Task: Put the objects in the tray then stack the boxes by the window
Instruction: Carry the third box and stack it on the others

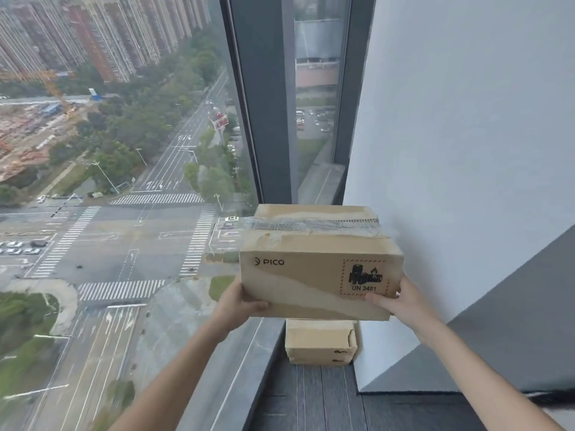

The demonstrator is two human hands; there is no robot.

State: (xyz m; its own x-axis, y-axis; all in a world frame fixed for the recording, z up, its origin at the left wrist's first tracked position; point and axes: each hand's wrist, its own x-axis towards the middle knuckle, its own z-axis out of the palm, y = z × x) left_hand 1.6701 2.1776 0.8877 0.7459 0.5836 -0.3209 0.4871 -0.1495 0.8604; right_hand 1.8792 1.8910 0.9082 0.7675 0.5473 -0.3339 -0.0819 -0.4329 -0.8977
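Observation:
I hold a brown cardboard box (314, 262), taped across its top and printed with "PICO" and a UN 3481 battery label, in the air in front of the window. My left hand (239, 301) grips its lower left corner and my right hand (399, 301) grips its lower right corner. Directly below it, on the floor in the corner between window and wall, stands a stack of cardboard boxes (320, 342); the held box hides most of their tops. No tray shows in this view.
A floor-to-ceiling window (124, 181) fills the left, with a dark frame post (267, 119) and a grey sill (249, 362) at its base. A white wall (466, 150) stands close on the right. Dark carpet (311, 399) lies below.

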